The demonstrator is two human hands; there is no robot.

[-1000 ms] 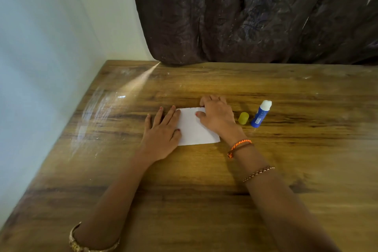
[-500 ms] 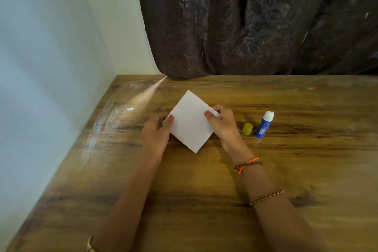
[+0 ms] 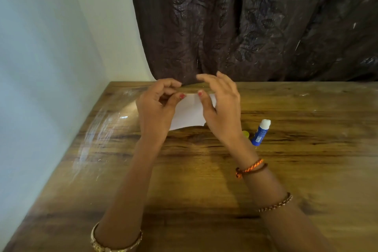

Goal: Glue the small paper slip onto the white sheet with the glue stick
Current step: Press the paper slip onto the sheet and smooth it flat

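Note:
I hold the white sheet (image 3: 189, 113) up off the wooden table (image 3: 204, 180), between both hands, near the middle of the view. My left hand (image 3: 156, 109) pinches its upper left edge with thumb and fingers. My right hand (image 3: 222, 108) pinches its upper right part with the thumb, the other fingers spread. The sheet curves a little at its lower edge. The blue glue stick (image 3: 260, 132) stands uncapped on the table to the right of my right wrist, white glue tip up. Its yellow cap (image 3: 246, 134) lies beside it, partly hidden by my wrist. I cannot make out the small paper slip.
A dark patterned curtain (image 3: 255, 22) hangs behind the table's far edge. A pale wall (image 3: 41, 67) runs along the table's left side. Bare wood lies to the right of the glue stick and in front of my arms.
Both hands have lifted the sheet from lying flat on the table, turned it and raised it toward the far edge. The glue stick and cap stayed in place.

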